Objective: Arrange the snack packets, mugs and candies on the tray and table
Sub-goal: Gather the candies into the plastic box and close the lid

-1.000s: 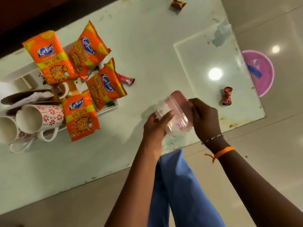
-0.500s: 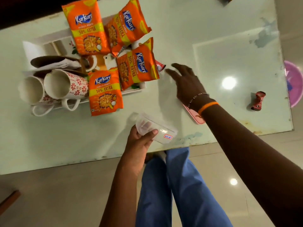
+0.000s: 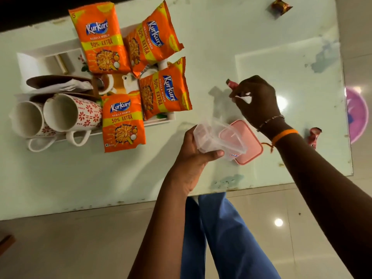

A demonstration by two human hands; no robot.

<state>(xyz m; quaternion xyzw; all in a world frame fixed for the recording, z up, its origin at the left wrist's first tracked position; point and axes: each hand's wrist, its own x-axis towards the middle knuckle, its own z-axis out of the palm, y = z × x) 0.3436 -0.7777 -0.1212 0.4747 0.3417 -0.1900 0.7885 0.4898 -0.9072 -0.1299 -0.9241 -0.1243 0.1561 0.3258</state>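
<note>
My left hand holds a clear plastic container above the table, lid off. Its pink lid lies flat on the glass just behind it. My right hand is pinched on a red candy, lifted off the table right of the tray. Several orange snack packets lie on the white tray. Two white mugs with red flowers lie on their sides at the tray's left end. Another red candy sits near the right edge, and a brown candy at the far edge.
The pale glass table ends close to my blue-trousered legs. A purple bowl shows on the floor beyond the right edge. Brown coasters and a small teapot lie in the tray among the packets.
The right hand took the lid off, laid it on the table, reached toward the tray and picked up the red candy. The left hand kept hold of the container.
</note>
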